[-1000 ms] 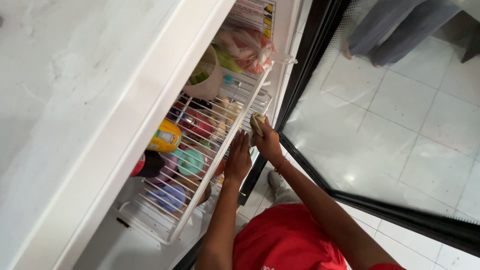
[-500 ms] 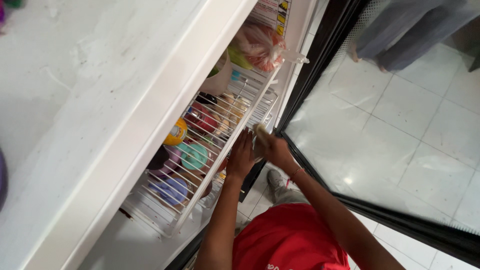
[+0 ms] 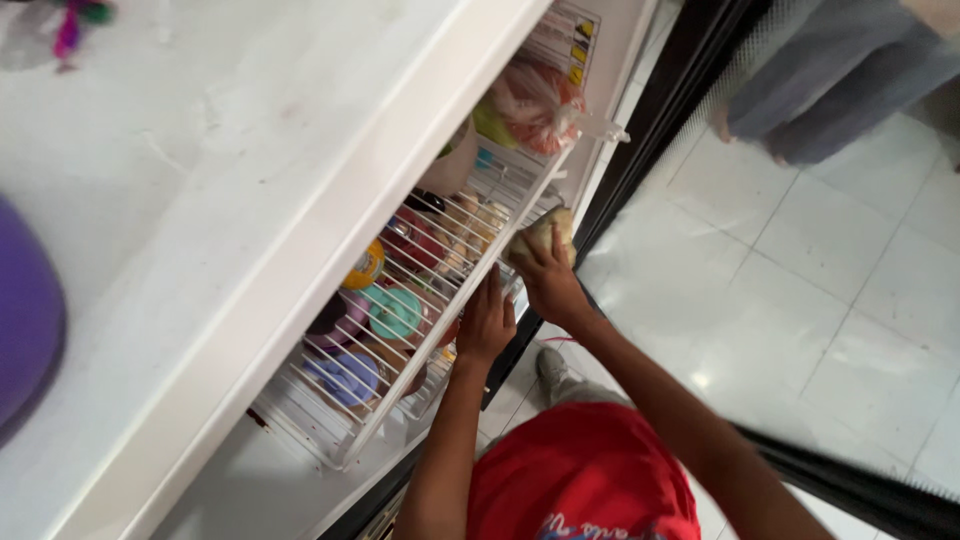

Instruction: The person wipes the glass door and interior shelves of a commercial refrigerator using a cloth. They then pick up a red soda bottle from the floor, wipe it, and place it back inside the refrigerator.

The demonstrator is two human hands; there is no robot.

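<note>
A: R hand (image 3: 548,285)?
B: Fingers curled round a pale wrapped bundle (image 3: 538,237), held at the front edge of the wire rack (image 3: 400,385).
A: L hand (image 3: 487,325)?
B: Fingers flat on the rack's front rail, gripping nothing.
A: Risk?
B: Prob. the bundle slips off the rim; rack's crowded w/ jars, so a shove could tip the teal lid (image 3: 396,312).
</note>
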